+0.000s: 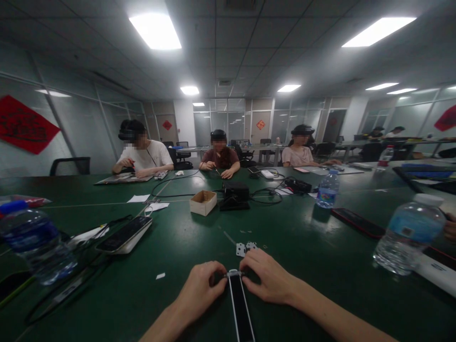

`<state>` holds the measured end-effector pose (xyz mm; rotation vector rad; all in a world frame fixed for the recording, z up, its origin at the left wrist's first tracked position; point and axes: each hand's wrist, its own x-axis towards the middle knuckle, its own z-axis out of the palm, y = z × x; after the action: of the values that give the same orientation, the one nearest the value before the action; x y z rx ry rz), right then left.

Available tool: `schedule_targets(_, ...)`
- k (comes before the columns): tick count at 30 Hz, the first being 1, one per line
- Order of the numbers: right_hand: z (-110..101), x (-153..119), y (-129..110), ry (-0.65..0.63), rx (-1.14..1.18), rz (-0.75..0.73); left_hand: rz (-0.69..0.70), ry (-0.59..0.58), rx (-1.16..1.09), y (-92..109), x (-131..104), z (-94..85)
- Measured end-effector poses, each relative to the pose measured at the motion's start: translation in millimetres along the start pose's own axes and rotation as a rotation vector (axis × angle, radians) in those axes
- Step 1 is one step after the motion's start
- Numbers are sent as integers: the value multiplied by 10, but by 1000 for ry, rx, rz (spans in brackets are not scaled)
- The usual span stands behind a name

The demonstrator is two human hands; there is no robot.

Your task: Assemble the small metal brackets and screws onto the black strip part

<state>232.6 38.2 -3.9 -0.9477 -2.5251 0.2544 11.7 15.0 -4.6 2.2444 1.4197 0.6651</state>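
Note:
A long black strip with a pale metal frame [240, 304] lies pointing away from me on the green table. At its far end is a small silvery metal fitting [234, 272]. My left hand [204, 286] pinches the fitting's left end between thumb and finger. From the other side, my right hand [267, 276] is closed on its right end, partly hiding it. Just beyond my right fingers lie small metal plates with holes [241, 250]. A few tiny loose pieces are scattered past them, too small to name.
A small open wooden box [203, 203] and a black device [235, 194] stand ahead, with cables around them. Phones [124, 235] and water bottles [409, 235] flank my arms on both sides. A white scrap [160, 276] lies left. Several people sit opposite.

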Motion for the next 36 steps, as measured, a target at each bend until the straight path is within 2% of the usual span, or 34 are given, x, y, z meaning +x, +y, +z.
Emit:
schedule_targets(6, 61, 5, 65, 25, 8, -19, -15, -18, 31, 39, 9, -15)
schedule_targets(14, 78, 6, 88, 51, 25, -37, 26, 6, 72, -8, -6, 18)
schedule_targets(25, 103, -1, 116, 33, 31, -21, 18, -9, 88, 29, -6, -1)
schedule_targets(36, 113, -6, 117, 51, 27, -10, 35, 8, 73, -48, -5, 48)
